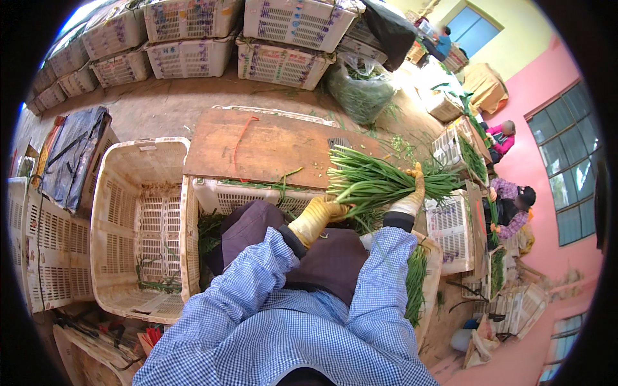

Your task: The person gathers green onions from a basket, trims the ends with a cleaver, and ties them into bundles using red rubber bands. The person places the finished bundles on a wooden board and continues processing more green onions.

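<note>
Over my lap I hold a bunch of long chive-like greens point(374, 178), its pale cut ends pointing left and its leaf tips right. My right hand point(411, 192), in a yellowed glove, grips the leafy part with the thumb raised. Curled against the lower stems near the pale ends is my left hand point(321, 217), also gloved; its fingertips are partly hidden. Just beyond the bunch lies a wooden board point(275, 144) across a white plastic crate point(256, 199), with a red tie strip point(241, 144) and leaf scraps on it.
A crate point(140, 309) with a few leaves stands at my left; another crate point(431, 289) holds greens at my right. Stacked crates point(285, 62) and a plastic bag of greens point(362, 91) stand beyond the board. Several people work along the right, including one in a plaid sleeve point(512, 227).
</note>
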The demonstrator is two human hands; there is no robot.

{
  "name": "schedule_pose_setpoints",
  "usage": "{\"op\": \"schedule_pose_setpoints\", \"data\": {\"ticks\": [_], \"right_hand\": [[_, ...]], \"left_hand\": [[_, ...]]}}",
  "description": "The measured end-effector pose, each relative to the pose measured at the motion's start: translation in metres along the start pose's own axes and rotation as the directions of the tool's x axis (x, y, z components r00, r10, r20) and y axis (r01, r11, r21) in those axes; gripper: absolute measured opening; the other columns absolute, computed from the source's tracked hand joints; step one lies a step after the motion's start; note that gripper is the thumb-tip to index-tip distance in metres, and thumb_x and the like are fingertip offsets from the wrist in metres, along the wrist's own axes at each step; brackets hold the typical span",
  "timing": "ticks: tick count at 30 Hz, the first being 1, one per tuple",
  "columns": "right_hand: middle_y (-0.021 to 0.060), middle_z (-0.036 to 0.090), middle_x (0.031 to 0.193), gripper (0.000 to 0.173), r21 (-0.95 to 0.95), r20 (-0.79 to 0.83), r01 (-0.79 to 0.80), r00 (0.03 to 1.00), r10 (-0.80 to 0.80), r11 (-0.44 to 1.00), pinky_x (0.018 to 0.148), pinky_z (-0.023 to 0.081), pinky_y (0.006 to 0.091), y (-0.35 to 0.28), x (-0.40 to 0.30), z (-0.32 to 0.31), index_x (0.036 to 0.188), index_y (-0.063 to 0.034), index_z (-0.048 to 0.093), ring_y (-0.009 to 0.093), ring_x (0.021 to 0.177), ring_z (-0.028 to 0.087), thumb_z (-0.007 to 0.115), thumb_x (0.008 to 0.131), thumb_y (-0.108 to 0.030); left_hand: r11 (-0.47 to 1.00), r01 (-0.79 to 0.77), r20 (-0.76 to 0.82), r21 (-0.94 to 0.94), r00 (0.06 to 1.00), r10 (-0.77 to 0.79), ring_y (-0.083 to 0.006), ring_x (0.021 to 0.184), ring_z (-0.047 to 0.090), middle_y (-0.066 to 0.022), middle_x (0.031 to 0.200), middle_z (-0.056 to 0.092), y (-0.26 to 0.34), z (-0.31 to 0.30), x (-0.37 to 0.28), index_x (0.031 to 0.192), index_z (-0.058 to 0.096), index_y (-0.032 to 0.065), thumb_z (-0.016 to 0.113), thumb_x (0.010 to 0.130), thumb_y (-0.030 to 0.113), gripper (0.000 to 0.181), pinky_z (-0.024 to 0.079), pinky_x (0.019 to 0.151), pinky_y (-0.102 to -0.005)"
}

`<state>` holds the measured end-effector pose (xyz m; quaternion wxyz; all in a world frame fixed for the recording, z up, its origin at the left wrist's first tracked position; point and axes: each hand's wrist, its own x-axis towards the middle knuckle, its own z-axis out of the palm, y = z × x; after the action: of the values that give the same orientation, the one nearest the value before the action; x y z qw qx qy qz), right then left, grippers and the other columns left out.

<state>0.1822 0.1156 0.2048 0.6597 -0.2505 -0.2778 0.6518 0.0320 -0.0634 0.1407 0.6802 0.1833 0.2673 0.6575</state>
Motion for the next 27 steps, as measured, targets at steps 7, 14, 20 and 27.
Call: {"op": "schedule_pose_setpoints", "data": {"ticks": [7,14,20,27], "right_hand": [[0.0023,0.061,0.084,0.038,-0.008,0.029,-0.021,0.999,0.021,1.000,0.080,0.057,0.0431,-0.017,0.015,-0.017,0.119,-0.0103,0.063,0.022,0.081,0.061,0.071,0.087,-0.028],[0.0021,0.061,0.085,0.040,0.012,0.108,-0.067,0.992,0.065,0.998,0.080,0.057,0.0415,-0.015,0.018,-0.038,0.123,-0.0091,0.061,0.020,0.079,0.061,0.068,0.089,-0.029],[0.0026,0.061,0.084,0.038,0.027,0.120,-0.070,0.991,0.066,0.997,0.080,0.057,0.0412,-0.013,0.011,-0.022,0.122,-0.0084,0.061,0.019,0.077,0.060,0.067,0.090,-0.028],[0.0026,0.061,0.083,0.034,-0.052,0.032,-0.025,0.999,0.026,0.998,0.080,0.057,0.0419,-0.015,0.008,-0.022,0.119,-0.0096,0.063,0.020,0.078,0.060,0.066,0.091,-0.029]], "left_hand": [[0.386,0.182,-0.255,0.904,0.956,0.147,-0.0147,0.088,0.062,-0.0047,0.096,0.067,0.018,-0.054,-0.013,0.109,0.066,-0.0003,0.064,0.087,0.006,0.022,0.050,0.082,-0.0271],[0.701,-0.300,-0.021,0.647,0.912,0.410,-0.0173,0.102,0.061,-0.0096,0.112,0.065,0.038,-0.009,-0.012,0.123,0.058,-0.0014,0.060,0.094,0.009,0.031,0.048,0.090,-0.0294],[0.875,-0.232,-0.055,0.425,0.958,0.281,-0.0168,0.094,0.063,-0.0113,0.105,0.067,0.032,-0.007,0.011,0.116,0.061,-0.0065,0.068,0.088,0.006,0.031,0.052,0.085,-0.0278],[0.947,-0.124,-0.108,0.298,0.981,0.162,-0.0122,0.091,0.063,-0.0043,0.099,0.070,0.046,0.008,-0.004,0.109,0.068,0.0009,0.068,0.086,0.005,0.023,0.050,0.081,-0.0259]]}}
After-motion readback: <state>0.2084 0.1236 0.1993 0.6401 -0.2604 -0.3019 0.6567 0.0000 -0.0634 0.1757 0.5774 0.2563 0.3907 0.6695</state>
